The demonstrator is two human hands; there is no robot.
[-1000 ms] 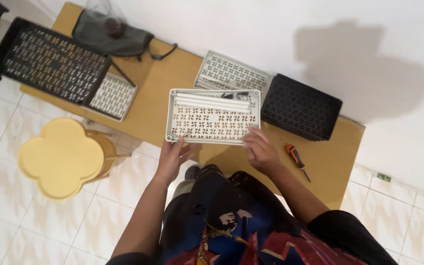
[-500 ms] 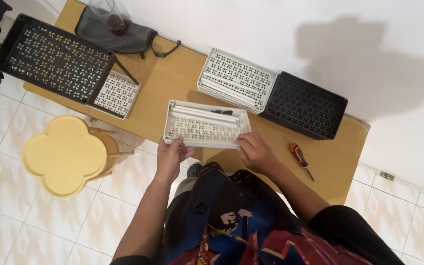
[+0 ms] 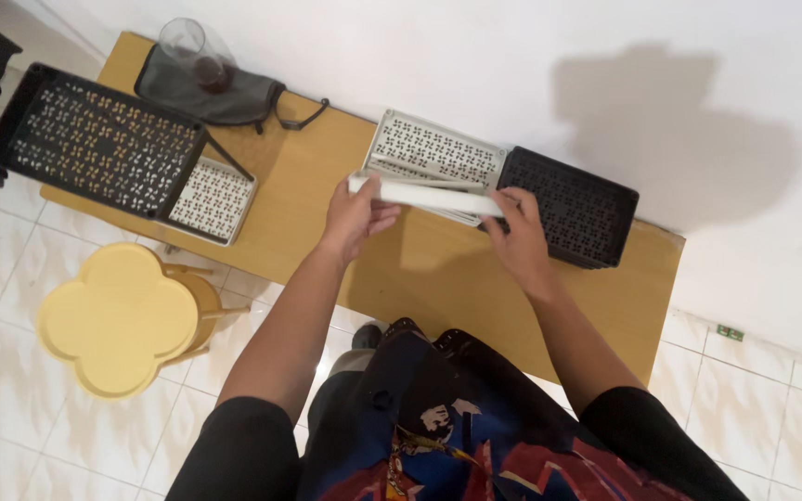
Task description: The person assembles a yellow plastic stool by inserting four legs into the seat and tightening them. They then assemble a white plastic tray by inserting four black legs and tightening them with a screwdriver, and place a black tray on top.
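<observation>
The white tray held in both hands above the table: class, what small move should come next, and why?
Probably lower it flat onto the white perforated tray just behind. The left hand and right hand hold the white tray edge-on right over that matching piece, beside the black tray.

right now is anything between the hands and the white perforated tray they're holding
Nothing visible. The left hand grips the left end of the white perforated plastic tray, and the right hand grips its right end, both in direct contact. The tray is held above the wooden table, in front of a second white tray and a black perforated basket.
</observation>
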